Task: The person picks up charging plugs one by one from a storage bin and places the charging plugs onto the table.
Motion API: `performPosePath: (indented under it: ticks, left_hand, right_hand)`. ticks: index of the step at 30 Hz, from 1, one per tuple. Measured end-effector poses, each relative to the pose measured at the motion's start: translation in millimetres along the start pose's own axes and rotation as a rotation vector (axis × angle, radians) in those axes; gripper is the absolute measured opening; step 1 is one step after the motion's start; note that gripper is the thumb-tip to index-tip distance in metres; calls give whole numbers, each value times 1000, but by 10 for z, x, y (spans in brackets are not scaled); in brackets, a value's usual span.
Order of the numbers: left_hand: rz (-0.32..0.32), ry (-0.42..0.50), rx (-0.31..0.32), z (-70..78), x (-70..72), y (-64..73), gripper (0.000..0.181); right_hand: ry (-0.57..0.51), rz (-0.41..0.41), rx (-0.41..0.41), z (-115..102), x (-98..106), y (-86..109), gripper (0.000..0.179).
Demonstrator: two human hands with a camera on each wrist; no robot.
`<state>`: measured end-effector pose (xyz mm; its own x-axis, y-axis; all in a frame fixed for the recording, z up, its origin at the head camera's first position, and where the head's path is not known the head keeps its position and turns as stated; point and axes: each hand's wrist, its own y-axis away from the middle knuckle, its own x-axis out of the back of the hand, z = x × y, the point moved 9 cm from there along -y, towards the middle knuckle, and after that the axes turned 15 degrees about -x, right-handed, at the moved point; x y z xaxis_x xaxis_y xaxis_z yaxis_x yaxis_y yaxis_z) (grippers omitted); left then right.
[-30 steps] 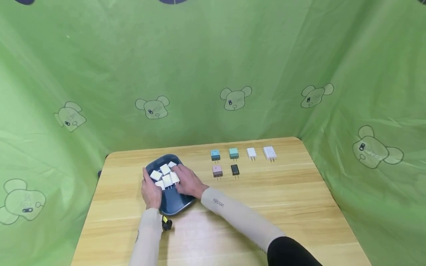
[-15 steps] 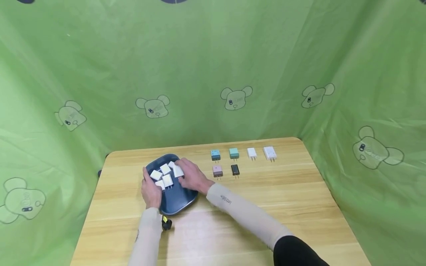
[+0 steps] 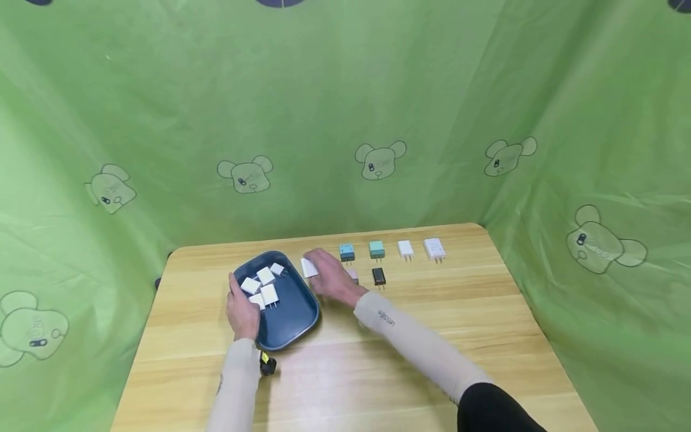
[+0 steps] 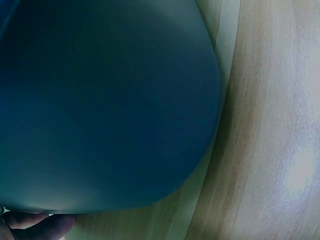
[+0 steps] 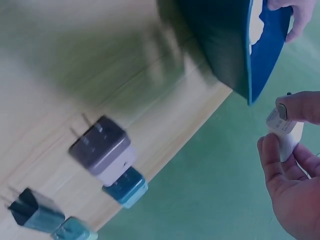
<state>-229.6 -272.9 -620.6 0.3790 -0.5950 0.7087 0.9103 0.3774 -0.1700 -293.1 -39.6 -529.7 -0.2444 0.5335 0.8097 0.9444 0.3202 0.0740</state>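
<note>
My left hand (image 3: 243, 313) holds the left side of a dark blue tray (image 3: 294, 315). Several white plug chargers (image 3: 269, 294) lie inside, toward its left and far side. In the left wrist view the tray (image 4: 110, 110) fills much of the picture, with fingers (image 4: 47, 227) at its lower edge. My right hand (image 3: 330, 277) is just beyond the tray's right rim and pinches a white plug charger (image 3: 309, 268) between thumb and fingertips. The right wrist view shows this charger (image 5: 287, 132) raised, with the thumb on its upper end.
Right of the tray stand two rows of chargers: blue (image 3: 346, 252), mint (image 3: 376, 249), small white (image 3: 405, 249) and larger white (image 3: 434, 248) behind; pink (image 3: 352, 275), partly hidden by my right hand, and black (image 3: 379, 276) in front. A green curtain (image 3: 313, 204) hangs behind the table.
My right hand has lifted a white charger from the tray's pile and carried it right, past the rim toward the rows. The left hand keeps its place on the tray.
</note>
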Motion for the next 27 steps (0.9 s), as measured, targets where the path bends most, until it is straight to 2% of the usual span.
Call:
performPosePath:
  ticks: [11,20,27]
  left_hand:
    - [-7,-12,2,-7,2,14,103]
    - [-14,-5,10,-18,2,5,103]
    - [-15,-12,11,-21,-5,0,103]
  right_hand:
    - [-19,15,-28,309,253,-16,63]
    - [34,27,-35,586,383,33,62]
    - [31,31,-67,795,496,67,64]
